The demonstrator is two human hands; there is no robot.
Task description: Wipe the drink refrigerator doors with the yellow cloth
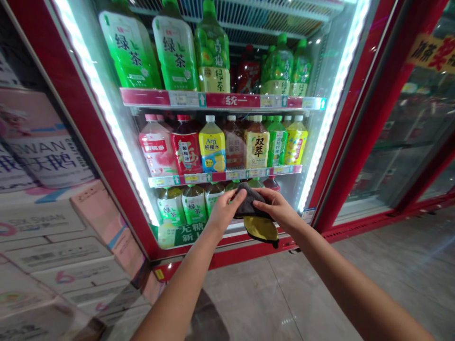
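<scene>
A folded cloth (249,201), dark grey on one side and yellow on the other, is held between my two hands in front of the lower shelf of a lit drinks cooler. My left hand (227,208) pinches its left side, thumb on top. On the right side, my right hand (275,207) grips it with the thumb pressed on the grey face. The yellow part (261,229) hangs down below, with a dark edge. Behind and above stand bottles on the middle shelf (227,176), among them a yellow and blue one (212,147).
Large green tea bottles (174,52) stand on the upper shelf (227,100). Stacked cartons (46,222) rise at the left. A red cooler frame (369,113) and a second glass-fronted cooler (408,156) are at the right. Grey tiled floor (263,293) lies below.
</scene>
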